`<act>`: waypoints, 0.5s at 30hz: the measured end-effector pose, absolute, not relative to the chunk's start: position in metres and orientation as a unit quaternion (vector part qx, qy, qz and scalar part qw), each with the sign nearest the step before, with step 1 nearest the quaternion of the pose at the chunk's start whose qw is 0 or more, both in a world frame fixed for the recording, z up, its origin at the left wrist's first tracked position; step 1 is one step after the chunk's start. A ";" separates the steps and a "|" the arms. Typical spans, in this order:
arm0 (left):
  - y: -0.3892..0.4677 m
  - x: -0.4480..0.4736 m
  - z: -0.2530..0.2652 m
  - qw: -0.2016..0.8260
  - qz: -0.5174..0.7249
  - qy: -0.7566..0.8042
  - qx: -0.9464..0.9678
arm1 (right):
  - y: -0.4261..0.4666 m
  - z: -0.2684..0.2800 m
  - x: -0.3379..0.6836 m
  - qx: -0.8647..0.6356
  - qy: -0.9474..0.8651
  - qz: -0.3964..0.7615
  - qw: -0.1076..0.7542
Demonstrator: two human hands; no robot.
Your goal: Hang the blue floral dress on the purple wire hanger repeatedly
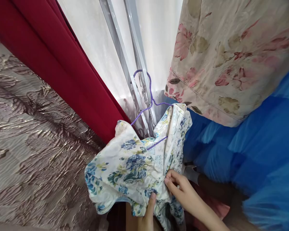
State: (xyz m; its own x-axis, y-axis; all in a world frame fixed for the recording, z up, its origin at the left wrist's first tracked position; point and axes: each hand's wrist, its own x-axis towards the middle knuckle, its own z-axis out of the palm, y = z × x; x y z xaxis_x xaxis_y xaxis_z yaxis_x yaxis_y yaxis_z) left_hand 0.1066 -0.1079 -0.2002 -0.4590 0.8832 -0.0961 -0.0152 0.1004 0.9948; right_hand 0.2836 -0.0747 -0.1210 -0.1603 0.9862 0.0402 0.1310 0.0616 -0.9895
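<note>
A white dress point(135, 160) with blue and yellow flowers hangs on a purple hanger point(150, 93). Its zipper point(168, 150) lies open from the neckline down to my right hand point(180, 187). There my right thumb and forefinger pinch together at the zipper; the pull itself is hidden by the fingertips. Lower down, my left hand point(148, 213) grips the dress fabric, with the thumb on top and the other fingers mostly out of sight beneath the cloth.
The hanger hooks onto a grey metal rack point(135, 48). Left of it hang a dark red cloth point(62, 70) and a shiny textured mauve cloth point(33, 154). On the right are a beige flowered garment point(219, 64) and blue tulle point(243, 154).
</note>
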 end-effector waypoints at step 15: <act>-0.113 0.147 -0.189 0.294 0.585 0.576 0.490 | -0.095 -0.122 0.259 -0.455 -0.554 0.529 0.454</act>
State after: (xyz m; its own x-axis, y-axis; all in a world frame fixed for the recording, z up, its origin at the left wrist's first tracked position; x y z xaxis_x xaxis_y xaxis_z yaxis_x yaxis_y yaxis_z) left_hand 0.1475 -0.1131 -0.1894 -0.3467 0.9079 0.2355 0.2210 -0.1649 0.9612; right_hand 0.2585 -0.0949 -0.1219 -0.1734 0.9846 0.0223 0.0229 0.0266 -0.9994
